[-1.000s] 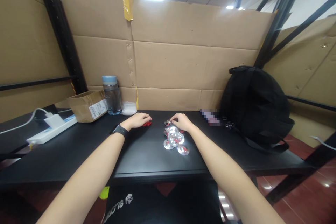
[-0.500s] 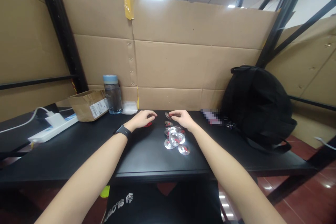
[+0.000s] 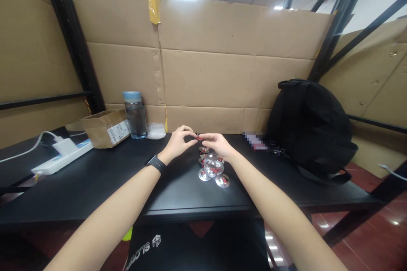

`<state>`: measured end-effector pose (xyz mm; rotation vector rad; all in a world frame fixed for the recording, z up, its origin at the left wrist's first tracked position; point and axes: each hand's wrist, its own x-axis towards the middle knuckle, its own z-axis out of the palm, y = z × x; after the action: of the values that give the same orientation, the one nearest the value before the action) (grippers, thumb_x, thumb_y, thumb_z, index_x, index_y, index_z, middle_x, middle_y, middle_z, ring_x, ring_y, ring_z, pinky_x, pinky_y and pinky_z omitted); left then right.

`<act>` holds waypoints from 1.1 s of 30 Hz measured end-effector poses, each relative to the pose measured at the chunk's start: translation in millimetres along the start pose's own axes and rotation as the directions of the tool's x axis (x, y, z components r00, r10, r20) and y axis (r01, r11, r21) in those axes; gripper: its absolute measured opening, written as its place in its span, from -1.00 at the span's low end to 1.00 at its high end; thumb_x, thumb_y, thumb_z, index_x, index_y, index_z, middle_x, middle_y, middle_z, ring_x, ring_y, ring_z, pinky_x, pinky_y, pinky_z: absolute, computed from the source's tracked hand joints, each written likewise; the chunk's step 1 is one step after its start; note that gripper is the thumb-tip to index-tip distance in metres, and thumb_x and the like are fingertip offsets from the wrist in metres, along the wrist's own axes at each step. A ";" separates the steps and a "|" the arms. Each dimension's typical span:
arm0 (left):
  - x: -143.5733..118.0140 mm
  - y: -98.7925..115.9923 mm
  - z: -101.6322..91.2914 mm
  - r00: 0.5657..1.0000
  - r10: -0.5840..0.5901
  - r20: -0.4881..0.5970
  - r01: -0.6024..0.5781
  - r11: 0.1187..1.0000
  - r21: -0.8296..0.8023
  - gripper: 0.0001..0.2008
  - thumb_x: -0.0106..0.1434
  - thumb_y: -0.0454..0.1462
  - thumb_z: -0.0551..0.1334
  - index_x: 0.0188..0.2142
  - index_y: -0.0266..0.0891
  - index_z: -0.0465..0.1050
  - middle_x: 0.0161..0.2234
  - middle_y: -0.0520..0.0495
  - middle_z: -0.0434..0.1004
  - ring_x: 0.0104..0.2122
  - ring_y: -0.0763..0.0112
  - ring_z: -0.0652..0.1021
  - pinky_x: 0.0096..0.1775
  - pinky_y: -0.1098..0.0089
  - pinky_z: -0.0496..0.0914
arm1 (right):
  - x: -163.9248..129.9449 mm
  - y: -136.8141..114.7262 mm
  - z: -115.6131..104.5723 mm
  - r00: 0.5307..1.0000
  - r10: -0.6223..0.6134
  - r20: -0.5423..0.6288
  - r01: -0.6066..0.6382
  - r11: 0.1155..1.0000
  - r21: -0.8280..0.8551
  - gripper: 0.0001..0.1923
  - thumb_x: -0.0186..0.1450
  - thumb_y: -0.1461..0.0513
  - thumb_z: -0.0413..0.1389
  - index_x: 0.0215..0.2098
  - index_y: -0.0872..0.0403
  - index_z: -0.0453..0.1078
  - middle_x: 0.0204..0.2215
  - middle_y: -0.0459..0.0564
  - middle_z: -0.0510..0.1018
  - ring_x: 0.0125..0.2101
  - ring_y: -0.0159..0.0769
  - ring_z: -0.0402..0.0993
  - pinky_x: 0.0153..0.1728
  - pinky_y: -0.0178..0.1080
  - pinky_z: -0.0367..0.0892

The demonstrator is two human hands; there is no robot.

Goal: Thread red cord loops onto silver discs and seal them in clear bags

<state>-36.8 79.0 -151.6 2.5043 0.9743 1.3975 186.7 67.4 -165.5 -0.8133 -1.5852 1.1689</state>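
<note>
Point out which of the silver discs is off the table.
The small disc pinched edge-on between the left hand and right hand, raised above the pile of discs. All the others lie flat on the black table.

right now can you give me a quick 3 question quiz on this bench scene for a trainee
1. True or false: both hands are raised off the table and meet at one small red and silver piece.
2. What lies on the table just below the right hand?
A. a loose pile of silver discs
B. a pair of scissors
C. a roll of tape
3. Which wrist wears the black watch?

Key
1. True: the left hand and the right hand pinch the piece between their fingertips.
2. A: the silver discs.
3. The left wrist.
</note>
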 end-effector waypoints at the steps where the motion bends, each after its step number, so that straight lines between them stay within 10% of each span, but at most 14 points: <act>1: -0.2 0.8 0.5 1.000 0.004 -0.008 -0.004 1.000 0.006 -0.90 0.25 -0.20 0.36 -0.25 -0.12 0.64 -0.11 -0.08 0.50 -0.04 0.22 0.52 0.09 0.16 0.39 | -0.4 -0.1 0.1 1.000 0.004 0.009 -0.005 1.000 0.009 -0.59 0.12 0.24 0.36 -0.04 0.07 0.61 -0.06 0.10 0.66 -0.30 -0.30 0.58 -0.25 -0.25 0.50; 16: -0.1 8.5 5.9 0.999 0.025 0.020 -0.027 0.990 0.135 -0.95 0.31 -0.30 0.26 -0.24 -0.15 0.52 -0.02 -0.09 0.46 0.04 0.17 0.45 0.07 0.09 0.32 | -6.5 -13.9 14.2 0.988 -0.152 0.029 0.154 0.982 -0.113 -0.29 0.03 0.25 0.42 0.15 -0.01 0.42 0.02 0.10 0.54 -0.15 -0.24 0.56 -0.17 -0.18 0.53; 33: 1.7 8.4 -5.0 0.986 0.049 0.159 -0.084 0.972 0.221 -0.89 0.39 -0.20 0.20 -0.18 -0.11 0.49 0.08 -0.11 0.40 0.07 0.15 0.38 0.10 0.08 0.26 | -4.1 -14.2 11.9 0.965 -0.258 0.038 0.252 0.888 -0.384 -0.48 0.07 0.29 0.29 0.02 0.05 0.44 -0.08 0.05 0.60 -0.21 -0.27 0.57 -0.19 -0.24 0.49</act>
<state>-36.1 72.3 -144.3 2.7844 1.0846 1.1467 177.0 55.7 -154.2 -0.8269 -1.8780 0.6669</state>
